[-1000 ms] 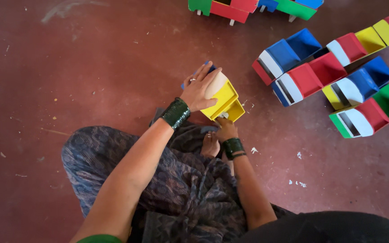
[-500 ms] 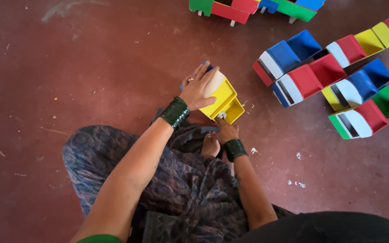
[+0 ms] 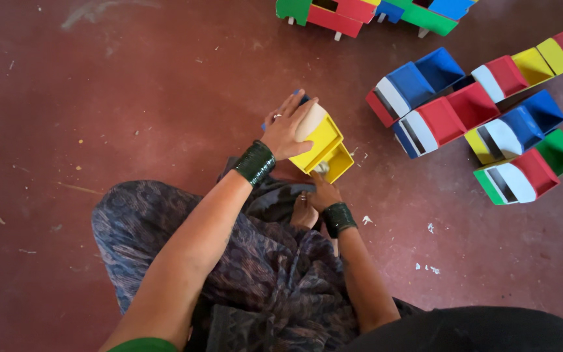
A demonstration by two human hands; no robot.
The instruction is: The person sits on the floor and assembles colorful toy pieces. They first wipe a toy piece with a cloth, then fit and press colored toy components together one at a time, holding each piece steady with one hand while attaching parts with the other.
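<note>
A yellow toy truck (image 3: 326,145) with a pale cab stands tilted on the dark red floor in front of my knees. My left hand (image 3: 287,128) grips it from above, fingers wrapped over the cab end. My right hand (image 3: 324,191) is below the truck's near end, fingers closed at its underside on something small and pale that I cannot make out. Both wrists carry dark green bangles. My patterned skirt (image 3: 242,274) covers my lap beneath the arms.
Several finished toy trucks in red, blue, yellow and green (image 3: 483,124) lie in rows on the floor to the right. More coloured trucks (image 3: 373,12) sit at the top edge. A bare foot (image 3: 304,214) shows beside my right wrist. White paint flecks dot the floor.
Almost nothing has moved. Both hands stay on the yellow truck, with only slight shifts of the right fingers at its underside.
</note>
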